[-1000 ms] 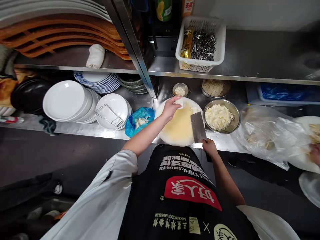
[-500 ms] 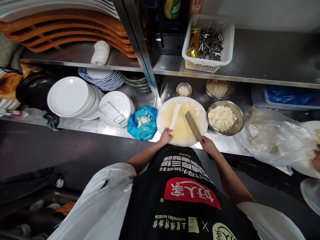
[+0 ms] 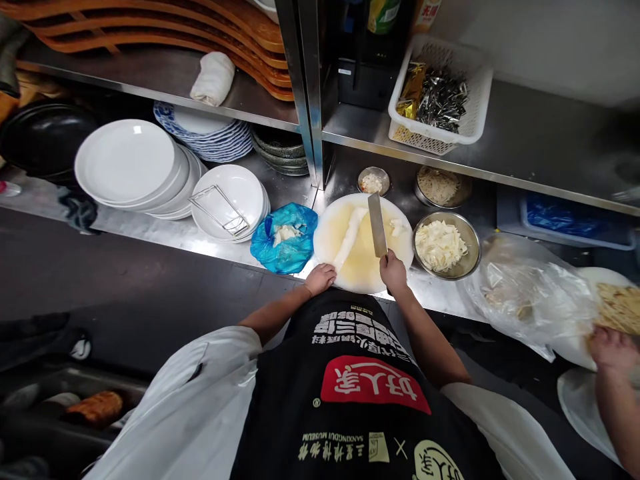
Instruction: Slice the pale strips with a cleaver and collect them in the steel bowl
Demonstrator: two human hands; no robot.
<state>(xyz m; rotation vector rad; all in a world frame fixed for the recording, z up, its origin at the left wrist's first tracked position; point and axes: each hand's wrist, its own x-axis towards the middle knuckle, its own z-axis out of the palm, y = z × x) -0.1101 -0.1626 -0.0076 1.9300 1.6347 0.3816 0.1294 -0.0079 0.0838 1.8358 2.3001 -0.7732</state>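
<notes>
My right hand [image 3: 394, 272] grips the handle of a cleaver [image 3: 377, 225], its blade pointing away from me over the round white cutting board [image 3: 325, 223]. A long white roll of food [image 3: 349, 239] lies along the board, left of the blade. At the roll's near end, by the board's edge, my left hand [image 3: 321, 278] has its fingers closed on it. Small white pieces [image 3: 397, 227] rest on the board's right side. A steel bowl of pale sliced strips [image 3: 441, 245] stands to the right, and a blue plastic bag [image 3: 285, 257] with white pieces inside sits left.
Stacked white plates [image 3: 127, 163] and bowls with a wire rack [image 3: 220, 210] stand left. Behind the board are a small bowl [image 3: 373, 181] and a bowl of shreds [image 3: 439, 185]. A shelf above holds a white basket [image 3: 440, 100]. Another person's hand [image 3: 614, 348] is at far right.
The cleaver has moved left and turned more upright, closer to the roll. My left hand has shifted slightly left with the roll's near end. The other person's hand has come into fuller view.
</notes>
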